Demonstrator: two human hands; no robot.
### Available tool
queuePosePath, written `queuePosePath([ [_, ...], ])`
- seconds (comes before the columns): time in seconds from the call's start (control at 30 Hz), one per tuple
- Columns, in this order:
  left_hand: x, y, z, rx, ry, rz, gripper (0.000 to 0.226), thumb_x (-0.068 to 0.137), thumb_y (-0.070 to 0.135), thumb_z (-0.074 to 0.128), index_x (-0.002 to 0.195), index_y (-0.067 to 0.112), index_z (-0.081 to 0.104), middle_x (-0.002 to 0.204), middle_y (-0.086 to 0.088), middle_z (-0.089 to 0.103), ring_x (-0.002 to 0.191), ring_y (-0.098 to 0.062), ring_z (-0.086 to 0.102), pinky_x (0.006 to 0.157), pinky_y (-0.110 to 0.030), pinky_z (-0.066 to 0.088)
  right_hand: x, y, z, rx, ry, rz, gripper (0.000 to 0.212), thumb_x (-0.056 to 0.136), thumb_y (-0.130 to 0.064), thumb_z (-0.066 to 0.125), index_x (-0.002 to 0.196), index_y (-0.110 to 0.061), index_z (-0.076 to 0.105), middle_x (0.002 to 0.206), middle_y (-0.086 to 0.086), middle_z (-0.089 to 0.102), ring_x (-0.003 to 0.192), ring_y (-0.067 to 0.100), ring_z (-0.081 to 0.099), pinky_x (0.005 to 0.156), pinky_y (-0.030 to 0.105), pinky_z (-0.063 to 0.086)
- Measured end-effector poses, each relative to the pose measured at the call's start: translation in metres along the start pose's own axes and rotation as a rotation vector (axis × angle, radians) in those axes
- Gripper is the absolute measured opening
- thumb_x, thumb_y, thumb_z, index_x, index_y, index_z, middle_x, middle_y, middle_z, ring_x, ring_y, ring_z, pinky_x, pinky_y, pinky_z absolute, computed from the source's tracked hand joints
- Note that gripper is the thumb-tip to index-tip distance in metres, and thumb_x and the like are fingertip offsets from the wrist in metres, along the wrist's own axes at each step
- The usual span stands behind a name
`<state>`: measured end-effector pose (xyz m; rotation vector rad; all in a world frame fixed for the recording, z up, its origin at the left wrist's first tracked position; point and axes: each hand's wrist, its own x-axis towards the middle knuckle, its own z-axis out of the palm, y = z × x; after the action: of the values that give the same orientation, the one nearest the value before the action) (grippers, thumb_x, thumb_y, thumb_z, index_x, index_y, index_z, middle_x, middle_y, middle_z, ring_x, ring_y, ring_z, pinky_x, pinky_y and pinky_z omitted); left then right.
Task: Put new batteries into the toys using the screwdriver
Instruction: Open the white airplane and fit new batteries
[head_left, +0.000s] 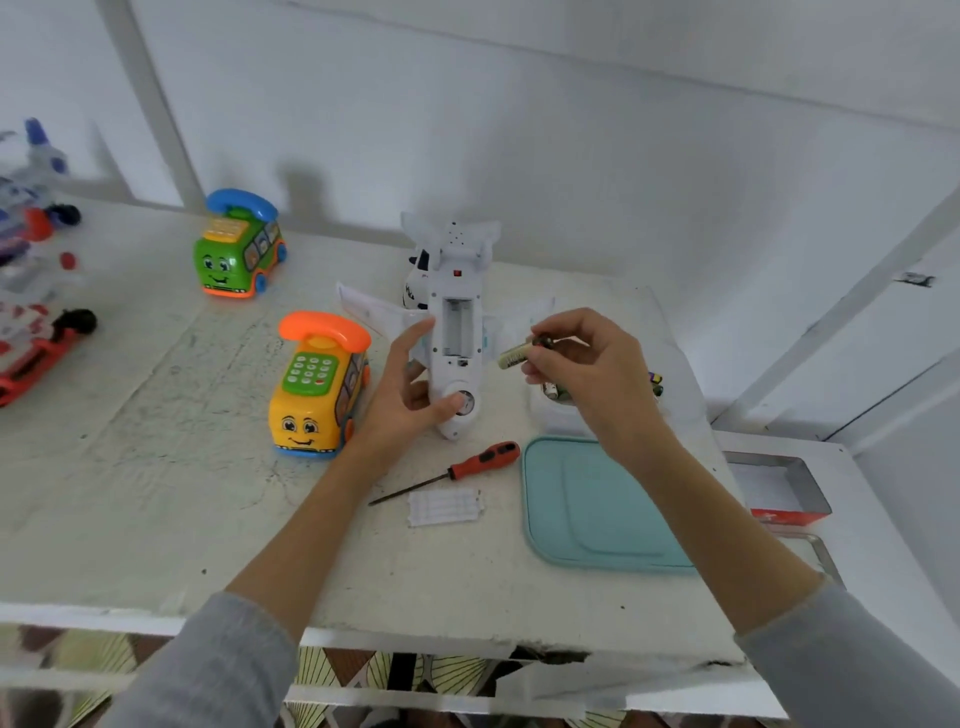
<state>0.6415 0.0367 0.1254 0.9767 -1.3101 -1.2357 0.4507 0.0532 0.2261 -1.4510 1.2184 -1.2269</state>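
A white toy airplane (457, 291) lies belly-up on the table, its battery compartment (456, 327) open and empty. My left hand (415, 384) grips the plane's nose end from the left, thumb on the round part near the front. My right hand (582, 358) pinches a battery (513, 356) just right of the compartment. A red-handled screwdriver (483, 460) lies on the table in front of the plane. The white ribbed compartment cover (445, 506) lies beside the screwdriver's shaft.
A yellow phone-bus toy (317, 389) stands left of my left hand, a green one (239, 247) farther back. A teal lid (597, 504) lies at the right, with a clear container of batteries (556, 395) behind it. More toys (31, 270) sit at far left. A red metal box (779, 493) is at right.
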Motion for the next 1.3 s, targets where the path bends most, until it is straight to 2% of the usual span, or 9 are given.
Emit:
queuePosePath([
  [0.3, 0.000, 0.000, 0.001, -0.017, 0.028, -0.009, 0.080, 0.072, 0.019, 0.079, 0.131, 0.051, 0.035, 0.128, -0.010, 0.056, 0.107, -0.017, 0.064, 0.083, -0.028, 0.053, 0.045, 0.015, 0.039, -0.114, -0.069, -0.034, 0.016, 0.089, 0.001, 0.055, 0.103, -0.001, 0.062, 0.094, 0.017, 0.067, 0.079, 0.020, 0.069, 0.078, 0.028, 0.056],
  [0.4, -0.001, 0.002, 0.002, -0.008, 0.035, -0.005, 0.080, 0.072, 0.021, 0.078, 0.134, 0.049, 0.035, 0.126, -0.011, 0.057, 0.105, -0.017, 0.065, 0.082, -0.028, 0.053, 0.051, 0.020, 0.045, -0.309, -0.078, -0.152, 0.018, 0.088, 0.004, 0.054, 0.103, 0.002, 0.064, 0.101, 0.017, 0.061, 0.080, 0.024, 0.068, 0.076, 0.027, 0.056],
  [0.5, -0.002, 0.002, 0.003, -0.009, 0.045, -0.004, 0.079, 0.074, 0.017, 0.077, 0.132, 0.049, 0.035, 0.126, -0.011, 0.057, 0.105, -0.018, 0.065, 0.083, -0.028, 0.054, 0.054, 0.025, 0.049, -0.449, -0.074, -0.280, 0.020, 0.084, 0.009, 0.057, 0.100, 0.005, 0.066, 0.096, 0.018, 0.058, 0.077, 0.028, 0.065, 0.074, 0.028, 0.055],
  [0.67, 0.000, 0.002, 0.003, 0.005, 0.041, -0.006, 0.080, 0.080, -0.001, 0.071, 0.138, 0.037, 0.031, 0.117, -0.010, 0.058, 0.099, -0.015, 0.066, 0.080, -0.025, 0.053, 0.054, 0.032, 0.055, -0.595, -0.080, -0.459, 0.015, 0.074, 0.013, 0.062, 0.087, 0.008, 0.068, 0.084, 0.021, 0.056, 0.071, 0.019, 0.051, 0.066, 0.010, 0.041],
  [0.87, 0.000, 0.003, 0.003, -0.007, 0.044, -0.009, 0.082, 0.079, -0.001, 0.073, 0.138, 0.037, 0.031, 0.124, -0.013, 0.057, 0.103, -0.019, 0.066, 0.085, -0.032, 0.055, 0.056, 0.042, 0.058, -0.628, -0.103, -0.493, 0.009, 0.071, 0.015, 0.064, 0.073, 0.006, 0.064, 0.079, 0.007, 0.048, 0.067, 0.017, 0.048, 0.064, 0.008, 0.039],
  [0.97, -0.001, 0.005, 0.004, -0.010, 0.041, -0.003, 0.083, 0.072, 0.015, 0.079, 0.135, 0.045, 0.034, 0.125, -0.014, 0.056, 0.105, -0.021, 0.065, 0.088, -0.034, 0.054, 0.055, 0.043, 0.056, -0.594, -0.102, -0.458, 0.010, 0.070, 0.017, 0.063, 0.071, 0.007, 0.065, 0.076, 0.007, 0.050, 0.066, 0.016, 0.049, 0.061, 0.004, 0.039],
  [1.1, -0.001, 0.004, 0.002, -0.018, 0.045, -0.021, 0.082, 0.073, 0.015, 0.077, 0.135, 0.045, 0.034, 0.125, -0.013, 0.057, 0.107, -0.021, 0.065, 0.089, -0.035, 0.054, 0.059, 0.046, 0.058, -0.611, -0.130, -0.485, 0.010, 0.072, 0.015, 0.062, 0.073, 0.007, 0.069, 0.072, 0.014, 0.053, 0.064, 0.016, 0.047, 0.062, 0.002, 0.037],
  [1.17, 0.000, 0.003, 0.002, -0.015, 0.038, -0.026, 0.083, 0.072, 0.018, 0.079, 0.136, 0.047, 0.035, 0.126, -0.014, 0.057, 0.107, -0.023, 0.064, 0.090, -0.036, 0.054, 0.060, 0.046, 0.057, -0.620, -0.132, -0.487, 0.009, 0.074, 0.012, 0.063, 0.076, 0.006, 0.070, 0.074, 0.008, 0.048, 0.065, 0.016, 0.046, 0.063, 0.001, 0.036],
  [1.3, 0.000, 0.004, 0.002, -0.025, 0.040, -0.031, 0.081, 0.079, 0.004, 0.074, 0.136, 0.045, 0.033, 0.125, -0.014, 0.057, 0.107, -0.021, 0.064, 0.090, -0.035, 0.054, 0.063, 0.043, 0.057, -0.641, -0.082, -0.381, 0.018, 0.076, 0.000, 0.070, 0.094, 0.002, 0.070, 0.080, 0.005, 0.043, 0.069, 0.016, 0.046, 0.061, 0.008, 0.035],
])
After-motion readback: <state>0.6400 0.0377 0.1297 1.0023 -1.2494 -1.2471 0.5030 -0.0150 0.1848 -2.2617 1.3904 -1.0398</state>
